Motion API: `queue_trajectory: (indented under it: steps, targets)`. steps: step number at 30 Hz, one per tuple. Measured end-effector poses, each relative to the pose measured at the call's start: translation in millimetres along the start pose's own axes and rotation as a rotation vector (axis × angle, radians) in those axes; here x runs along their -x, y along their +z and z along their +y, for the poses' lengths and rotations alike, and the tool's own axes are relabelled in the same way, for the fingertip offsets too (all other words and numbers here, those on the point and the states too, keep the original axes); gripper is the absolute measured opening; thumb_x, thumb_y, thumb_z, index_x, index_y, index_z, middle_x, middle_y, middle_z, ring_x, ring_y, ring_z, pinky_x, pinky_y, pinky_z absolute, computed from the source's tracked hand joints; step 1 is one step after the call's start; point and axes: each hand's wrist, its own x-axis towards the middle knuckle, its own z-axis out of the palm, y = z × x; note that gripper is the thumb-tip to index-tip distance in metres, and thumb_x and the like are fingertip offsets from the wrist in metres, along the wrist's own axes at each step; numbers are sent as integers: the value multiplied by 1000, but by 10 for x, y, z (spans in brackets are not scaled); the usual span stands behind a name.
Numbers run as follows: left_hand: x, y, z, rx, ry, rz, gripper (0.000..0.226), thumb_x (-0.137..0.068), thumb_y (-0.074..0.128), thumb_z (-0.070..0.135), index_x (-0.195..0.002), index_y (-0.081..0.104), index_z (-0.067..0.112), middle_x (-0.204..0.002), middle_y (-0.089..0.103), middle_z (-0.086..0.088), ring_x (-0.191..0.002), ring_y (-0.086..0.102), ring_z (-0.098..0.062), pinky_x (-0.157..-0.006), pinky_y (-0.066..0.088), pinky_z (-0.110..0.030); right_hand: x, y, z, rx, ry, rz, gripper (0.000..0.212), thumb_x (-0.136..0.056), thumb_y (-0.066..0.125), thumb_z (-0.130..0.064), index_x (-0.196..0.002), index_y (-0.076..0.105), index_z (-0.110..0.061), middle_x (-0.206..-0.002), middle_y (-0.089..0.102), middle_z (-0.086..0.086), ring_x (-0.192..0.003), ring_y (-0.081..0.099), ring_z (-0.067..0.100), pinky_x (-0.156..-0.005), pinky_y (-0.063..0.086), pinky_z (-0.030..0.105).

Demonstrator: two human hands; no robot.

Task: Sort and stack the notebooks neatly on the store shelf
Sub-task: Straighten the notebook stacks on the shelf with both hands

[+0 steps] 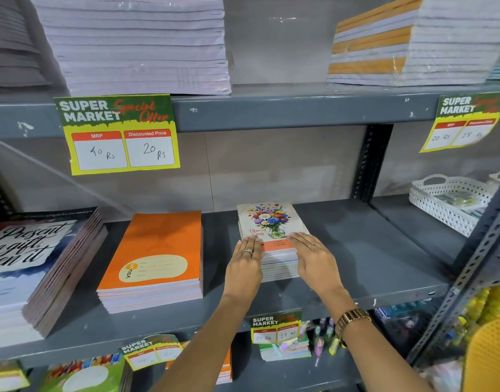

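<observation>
A stack of small notebooks with a flower-vase cover (268,219) stands on the grey middle shelf (356,250). My left hand (244,264) lies flat against the stack's left front corner, fingers together. My right hand (314,258) presses flat on its right front corner, a gold watch on that wrist. Neither hand grips anything. To the left lies a stack of orange notebooks (155,258). Further left sits a taller stack with lettered covers (31,264).
Tall piles of notebooks fill the upper shelf (135,43), with another pile at the right (412,43). Price tags (118,134) hang from the shelf edge. A white perforated basket (446,202) stands at the right. A slotted metal post (469,267) rises on the right.
</observation>
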Motion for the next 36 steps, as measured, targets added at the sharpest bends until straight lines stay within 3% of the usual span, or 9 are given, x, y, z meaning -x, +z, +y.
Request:
queue_trajectory:
  steps: [9,11,13,16,19,21,25,29,36]
  targets:
    - [-9,-31,-8,135,-39,9,54,-96,44,16,-146,22,16,-156,26,-5,-146,17,-21,-113,0,-26,-10,-43,-32,-51,95,-112,39,-78,63,2,-115,67,-7,-118,69,9,-115,61,23,-100,46,37]
    - [14,-85,-53,272,-80,-18,55,-96,48,23,-144,23,22,-156,25,-3,-146,13,-23,-117,10,-35,-14,-56,-84,-21,87,-118,40,-78,63,-2,-117,65,-7,-119,68,10,-116,61,24,-102,44,37]
    - [61,-150,-143,348,-87,-18,62,-92,52,34,-144,21,22,-157,21,-3,-147,9,-23,-116,6,-35,-23,-59,-158,-28,89,-94,43,-77,63,-2,-120,62,-6,-122,66,12,-118,59,27,-103,43,40]
    - [120,-247,-380,211,-50,-18,82,-90,49,48,-148,3,13,-160,7,-4,-147,-1,-19,-115,-6,-29,-66,-62,-319,-58,113,-51,47,-74,64,3,-121,61,-3,-125,64,15,-120,56,31,-101,43,44]
    - [171,-385,-657,43,14,-10,82,-92,45,48,-147,-3,11,-160,1,-6,-147,-4,-20,-114,-11,-29,-122,-11,-546,-62,87,-50,49,-74,64,3,-122,60,-3,-127,61,17,-122,54,34,-105,34,42]
    - [230,-499,-850,-25,27,-15,81,-92,44,46,-147,-4,11,-160,1,-6,-147,-4,-21,-113,-13,-31,-164,30,-748,-81,77,-73,48,-79,62,-2,-127,56,-5,-134,57,15,-127,49,33,-108,26,39]
    - [436,-745,-1316,-83,35,-51,83,-91,45,48,-147,-4,11,-160,2,-5,-147,-2,-22,-112,-14,-32,-245,166,-1248,-110,44,-57,48,-71,69,3,-118,63,-3,-125,63,17,-117,58,34,-101,39,42]
    - [668,-1020,-1814,-119,54,-79,86,-89,48,46,-147,-3,9,-159,2,-8,-147,-2,-23,-113,-14,-33,-333,320,-1761,-159,12,-76,47,-81,57,1,-128,54,-4,-137,53,15,-130,46,30,-112,27,43]
    - [1094,-1456,-2539,-92,-17,-97,89,-86,53,44,-147,-1,7,-159,4,-9,-147,-1,-22,-117,-10,-34,-454,518,-2690,-176,-87,-64,44,-76,64,6,-119,61,1,-126,62,19,-120,56,33,-107,28,44]
